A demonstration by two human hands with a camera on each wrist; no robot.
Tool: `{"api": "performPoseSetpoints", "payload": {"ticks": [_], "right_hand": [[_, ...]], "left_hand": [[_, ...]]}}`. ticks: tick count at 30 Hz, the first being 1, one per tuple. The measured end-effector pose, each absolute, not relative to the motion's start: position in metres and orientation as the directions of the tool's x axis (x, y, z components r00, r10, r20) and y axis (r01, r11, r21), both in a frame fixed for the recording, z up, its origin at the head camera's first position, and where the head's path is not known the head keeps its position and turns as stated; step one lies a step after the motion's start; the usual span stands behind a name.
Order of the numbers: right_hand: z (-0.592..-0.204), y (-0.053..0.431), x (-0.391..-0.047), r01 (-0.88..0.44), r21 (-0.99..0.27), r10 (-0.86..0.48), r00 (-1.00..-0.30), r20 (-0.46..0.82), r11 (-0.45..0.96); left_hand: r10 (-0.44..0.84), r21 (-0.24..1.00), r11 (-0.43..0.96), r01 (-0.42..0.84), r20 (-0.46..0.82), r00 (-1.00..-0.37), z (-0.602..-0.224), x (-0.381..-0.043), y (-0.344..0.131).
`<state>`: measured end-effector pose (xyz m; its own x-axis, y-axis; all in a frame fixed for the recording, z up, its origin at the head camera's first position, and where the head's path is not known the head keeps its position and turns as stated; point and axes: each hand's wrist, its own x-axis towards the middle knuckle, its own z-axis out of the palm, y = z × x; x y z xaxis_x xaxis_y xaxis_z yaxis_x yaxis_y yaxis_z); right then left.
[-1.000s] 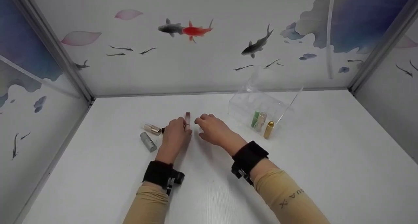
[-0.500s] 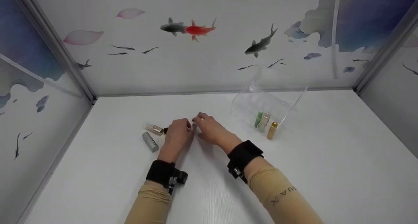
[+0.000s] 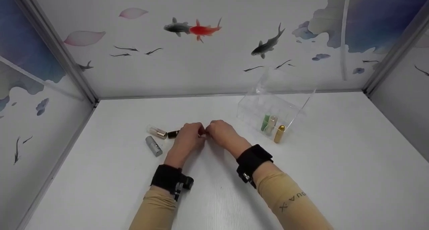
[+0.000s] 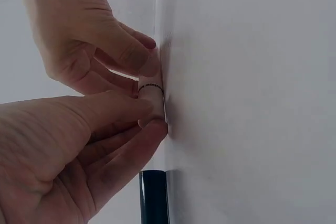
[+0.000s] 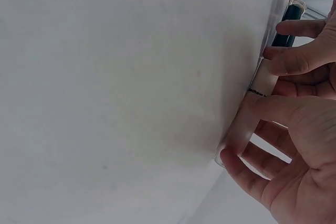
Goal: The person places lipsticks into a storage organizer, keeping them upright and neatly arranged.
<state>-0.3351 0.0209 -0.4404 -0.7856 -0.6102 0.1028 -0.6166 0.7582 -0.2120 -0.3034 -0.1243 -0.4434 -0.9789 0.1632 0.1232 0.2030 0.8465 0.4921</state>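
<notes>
A pinkish, translucent lipstick tube (image 4: 151, 95) with a thin line of dark lettering lies horizontally between both hands, low over the white table. My left hand (image 3: 189, 139) pinches its paler end between thumb and fingers. The other, pinker end is gripped by my right hand (image 3: 224, 134), best seen in the right wrist view, with the thumb along the tube (image 5: 240, 129). From the head view the fingers hide the tube almost wholly. Just left of my left hand lies a dark, glossy lipstick (image 3: 173, 134), partly covered by that hand.
Further left lie a clear-capped lipstick with a gold base (image 3: 157, 132) and a silver tube (image 3: 154, 146). To the right stands a clear acrylic organizer (image 3: 248, 102) holding a green tube (image 3: 264, 122), a clear-capped tube (image 3: 271, 124) and a gold tube (image 3: 279, 134). Printed wall panels (image 3: 201, 72) enclose the table.
The pink tube stood upright in my left hand and has been tipped over to the right. My right hand, apart from it before, has closed in and taken hold of its other end.
</notes>
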Motion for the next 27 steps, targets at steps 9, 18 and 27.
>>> {"api": "performPoseSetpoints", "payload": {"ticks": [9, 18, 27], "right_hand": [[-0.442, 0.034, -0.333, -0.580, -0.342, -0.590, -0.803, 0.086, 0.740], [-0.447, 0.053, -0.322, -0.578, -0.396, -0.577, -0.805, 0.135, 0.713], [-0.431, 0.074, -0.309, -0.494, -0.553, -0.480, -0.858, 0.184, 0.671]], "left_hand": [[0.254, 0.512, 0.821, 0.253, 0.068, -0.965, -0.442, -0.300, -0.121], [0.327, 0.561, 0.780, 0.276, 0.009, -0.945, -0.432, -0.299, -0.116], [0.307, 0.721, 0.637, 0.271, 0.084, -0.948, -0.419, -0.300, -0.114]]}}
